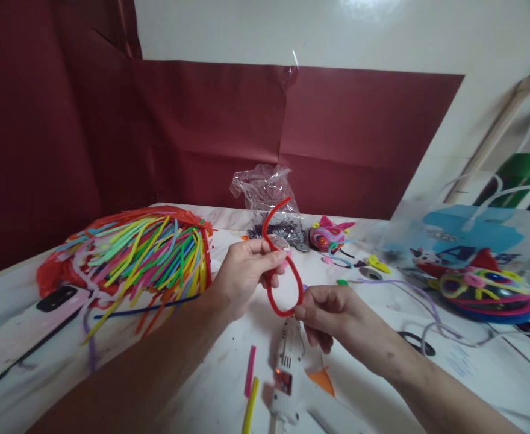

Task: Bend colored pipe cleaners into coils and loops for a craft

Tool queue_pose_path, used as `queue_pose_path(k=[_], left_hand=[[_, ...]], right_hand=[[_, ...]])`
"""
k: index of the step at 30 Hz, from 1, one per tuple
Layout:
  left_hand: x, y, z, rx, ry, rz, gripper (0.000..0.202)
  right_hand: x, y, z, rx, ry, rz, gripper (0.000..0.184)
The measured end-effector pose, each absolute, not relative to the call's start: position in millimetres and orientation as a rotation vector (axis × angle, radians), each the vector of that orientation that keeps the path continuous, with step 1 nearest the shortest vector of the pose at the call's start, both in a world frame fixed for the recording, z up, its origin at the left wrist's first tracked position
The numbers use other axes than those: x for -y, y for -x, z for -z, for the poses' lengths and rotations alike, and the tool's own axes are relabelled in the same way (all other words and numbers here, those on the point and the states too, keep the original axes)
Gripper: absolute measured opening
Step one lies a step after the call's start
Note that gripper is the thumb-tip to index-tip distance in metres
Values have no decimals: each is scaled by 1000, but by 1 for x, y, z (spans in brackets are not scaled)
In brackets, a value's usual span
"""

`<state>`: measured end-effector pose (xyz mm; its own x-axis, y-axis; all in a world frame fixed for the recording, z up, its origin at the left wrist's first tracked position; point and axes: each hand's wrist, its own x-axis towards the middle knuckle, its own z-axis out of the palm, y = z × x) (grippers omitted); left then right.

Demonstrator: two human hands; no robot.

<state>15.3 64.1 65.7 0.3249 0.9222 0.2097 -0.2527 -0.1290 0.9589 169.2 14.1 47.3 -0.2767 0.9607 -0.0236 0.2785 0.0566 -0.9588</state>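
A red pipe cleaner [297, 282] is bent into a loop above the table, with one free end curving upward. My left hand [242, 271] pinches the loop where its strands cross. My right hand [332, 316] pinches the bottom of the loop. A white hot glue gun [287, 367] lies on the table directly below both hands, its red light showing.
A large pile of colourful pipe cleaners [147, 253] lies on a red bag at left, beside a phone [30, 328]. A clear plastic bag [265, 196], small pipe-cleaner figures [328, 234], a colourful piece [486, 292] and a printed bag [464, 235] lie behind and right. Loose pink and yellow pipe-cleaner pieces [250, 386] sit near the gun.
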Motion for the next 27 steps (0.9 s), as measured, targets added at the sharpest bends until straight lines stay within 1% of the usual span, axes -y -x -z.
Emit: queue_pose_path(k=[10, 21, 24, 27], left_hand=[[-62, -21, -60, -716, -1376, -1027, 16], [-60, -20, -64, -781, -1447, -1045, 18], [-62, -20, -62, -749, -1416, -1095, 17], [-64, -19, -60, -720, -1367, -1147, 15]], right_hand=[[-18, -171, -44, 1517, 1221, -1115, 27], [-17, -176, -48, 1599, 1285, -977, 24], [-17, -173, -48, 1526, 1258, -1022, 22], [-17, -169, -46, 1527, 1227, -1167, 27]])
